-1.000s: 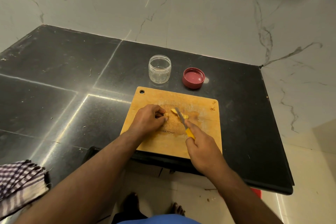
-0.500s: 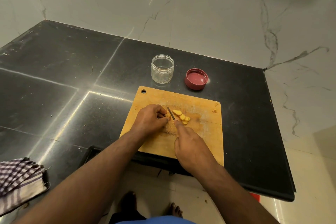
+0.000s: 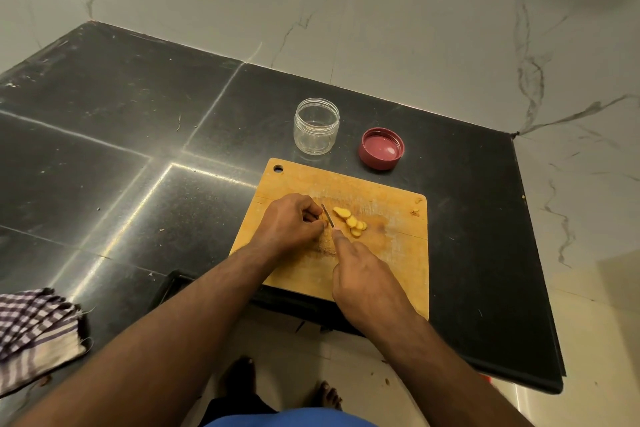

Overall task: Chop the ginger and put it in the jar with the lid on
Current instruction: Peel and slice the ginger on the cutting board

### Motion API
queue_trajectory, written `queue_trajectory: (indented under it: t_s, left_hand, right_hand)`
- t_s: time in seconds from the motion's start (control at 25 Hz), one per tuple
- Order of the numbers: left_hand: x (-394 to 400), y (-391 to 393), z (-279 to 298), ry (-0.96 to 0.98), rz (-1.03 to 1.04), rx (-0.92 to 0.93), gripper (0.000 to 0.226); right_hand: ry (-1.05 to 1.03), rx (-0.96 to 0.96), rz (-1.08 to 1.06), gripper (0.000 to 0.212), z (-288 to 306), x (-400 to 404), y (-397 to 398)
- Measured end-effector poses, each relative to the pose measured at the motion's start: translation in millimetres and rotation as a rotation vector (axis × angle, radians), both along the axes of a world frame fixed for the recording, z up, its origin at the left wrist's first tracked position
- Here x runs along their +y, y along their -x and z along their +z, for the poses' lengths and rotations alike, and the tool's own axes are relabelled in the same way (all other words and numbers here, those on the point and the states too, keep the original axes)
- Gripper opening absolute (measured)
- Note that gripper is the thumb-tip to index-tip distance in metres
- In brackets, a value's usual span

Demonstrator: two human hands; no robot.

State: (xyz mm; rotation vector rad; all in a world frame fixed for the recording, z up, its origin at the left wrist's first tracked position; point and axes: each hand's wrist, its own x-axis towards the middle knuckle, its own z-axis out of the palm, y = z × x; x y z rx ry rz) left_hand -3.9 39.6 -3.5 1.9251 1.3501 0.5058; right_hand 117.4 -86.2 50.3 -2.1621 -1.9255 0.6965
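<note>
The ginger piece (image 3: 323,217) is being pinched by the curled left hand (image 3: 291,224); the knife (image 3: 327,215), beside those fingertips, is being gripped by the right hand (image 3: 363,282).

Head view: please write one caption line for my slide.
Left hand holds ginger while right hand slices with a knife on the cutting board; open jar and lid wait behind.

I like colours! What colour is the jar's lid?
The lid is dark red, lying on the black counter, seen in the head view.
</note>
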Motion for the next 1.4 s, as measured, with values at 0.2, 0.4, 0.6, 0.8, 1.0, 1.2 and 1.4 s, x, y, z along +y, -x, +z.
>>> queue_trajectory:
  t_s: [0.2,0.4,0.6,0.8,1.0,1.2,1.4]
  left_hand:
    - [0,-1,-1,-0.009,-0.004,-0.002,0.019]
    - [1,-1,-1,-0.034,-0.010,0.020,0.019]
    - [1,-3,0,-0.046,-0.006,0.041,0.015]
    - [1,-1,2,-0.052,-0.014,0.054,0.014]
    - [1,-1,2,-0.051,-0.019,0.047,0.013]
    - [2,-3,3,-0.048,-0.016,0.065,0.014]
    - [0,-4,5,-0.042,0.017,0.069,0.014]
  right_hand:
    - [0.023,-0.011,0.031,0.058,4,6,-4]
    - [0.042,-0.018,0.041,0.057,6,10,-6]
    - [0.053,-0.003,0.045,0.059,5,10,-2]
    - [0.075,-0.020,0.044,0.059,2,20,-4]
    - [0.092,0.023,0.036,0.058,2,13,-8]
    - [0.083,0.029,0.023,0.057,-1,16,-9]
    - [0.099,0.041,0.007,0.060,-2,-6,-9]
